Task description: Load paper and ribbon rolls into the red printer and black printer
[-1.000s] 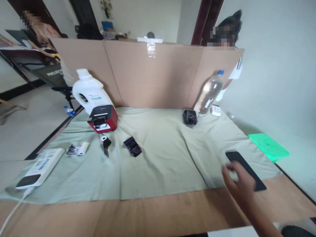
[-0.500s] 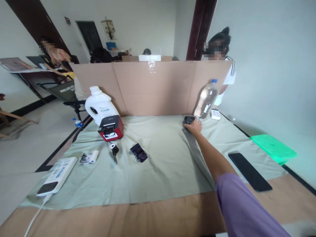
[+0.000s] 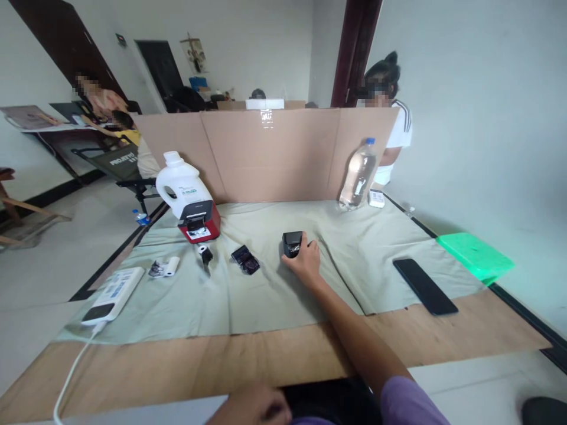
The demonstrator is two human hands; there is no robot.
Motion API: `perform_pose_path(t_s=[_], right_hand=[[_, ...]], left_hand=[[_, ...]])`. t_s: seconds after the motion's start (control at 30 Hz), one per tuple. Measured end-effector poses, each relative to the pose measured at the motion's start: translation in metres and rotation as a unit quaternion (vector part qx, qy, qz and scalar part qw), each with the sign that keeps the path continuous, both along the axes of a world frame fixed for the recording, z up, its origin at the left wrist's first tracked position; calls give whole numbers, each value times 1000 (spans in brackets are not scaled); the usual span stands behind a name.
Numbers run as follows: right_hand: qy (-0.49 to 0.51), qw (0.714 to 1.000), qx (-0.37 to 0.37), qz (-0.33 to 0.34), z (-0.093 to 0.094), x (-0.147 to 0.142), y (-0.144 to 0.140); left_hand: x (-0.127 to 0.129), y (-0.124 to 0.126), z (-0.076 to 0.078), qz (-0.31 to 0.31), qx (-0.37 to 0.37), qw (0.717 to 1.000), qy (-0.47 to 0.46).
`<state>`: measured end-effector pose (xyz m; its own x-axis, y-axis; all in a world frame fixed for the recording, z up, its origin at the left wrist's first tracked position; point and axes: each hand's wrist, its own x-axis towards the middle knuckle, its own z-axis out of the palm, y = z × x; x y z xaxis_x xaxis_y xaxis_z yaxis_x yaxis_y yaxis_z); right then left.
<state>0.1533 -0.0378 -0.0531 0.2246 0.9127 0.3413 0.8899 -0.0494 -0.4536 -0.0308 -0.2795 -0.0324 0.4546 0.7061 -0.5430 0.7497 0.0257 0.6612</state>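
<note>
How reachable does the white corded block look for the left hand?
Probably yes: only wood and cloth seem to lie between the left hand and the white corded block; blur hides whether the hand is empty.

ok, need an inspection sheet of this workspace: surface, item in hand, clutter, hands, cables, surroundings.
Surface: creased pale green cloth over a wooden tabletop; bare wood along the near edge.
Item in hand: small black device, around the cloth's middle.
Clutter: red-black machine, white jug and white roll at left; clear bottle far right; black slab near right.
Hands: right hand grips the small black device; left hand blurred at the bottom edge, grip unclear.
Cables: one white cable, from the white unit over the near edge.
Surroundings: cardboard screen along the far side; person in white top behind its right end.
</note>
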Motion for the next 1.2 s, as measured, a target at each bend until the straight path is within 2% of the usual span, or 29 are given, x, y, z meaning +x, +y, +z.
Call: perform_pose_path(t_s=[0.03,0.1,0.17,0.27,0.33,0.43,0.53,0.63,0.9,1.2], right_hand=[[-3,1000,4,-4,-3,-1,0],[-12,1000,13,-4,-9,0,-1],[-21,1000,20,-1,-11,2,-3],[-24,999,23,4,-12,4,-7],[-24,999,24,7,-13,5,-10],[-23,999,27,7,-13,5,-13],[-19,999,32,7,-14,6,-15],[-16,999,38,11,-14,7,-18],[-5,999,39,13,-11,7,-21],[0,999,38,9,-16,7,-14]], left_hand=[[4,22,8,0,2,1000,-31],[14,78,19,101,88,981,-140],[24,138,21,200,185,944,-185],[38,211,5,307,290,894,-154],[45,235,-13,307,340,877,-144],[52,237,-37,276,385,871,-130],[53,223,-47,232,403,877,-125],[51,215,-49,194,403,884,-136],[49,221,-52,174,406,883,-158],[40,250,-64,165,361,901,-172]])
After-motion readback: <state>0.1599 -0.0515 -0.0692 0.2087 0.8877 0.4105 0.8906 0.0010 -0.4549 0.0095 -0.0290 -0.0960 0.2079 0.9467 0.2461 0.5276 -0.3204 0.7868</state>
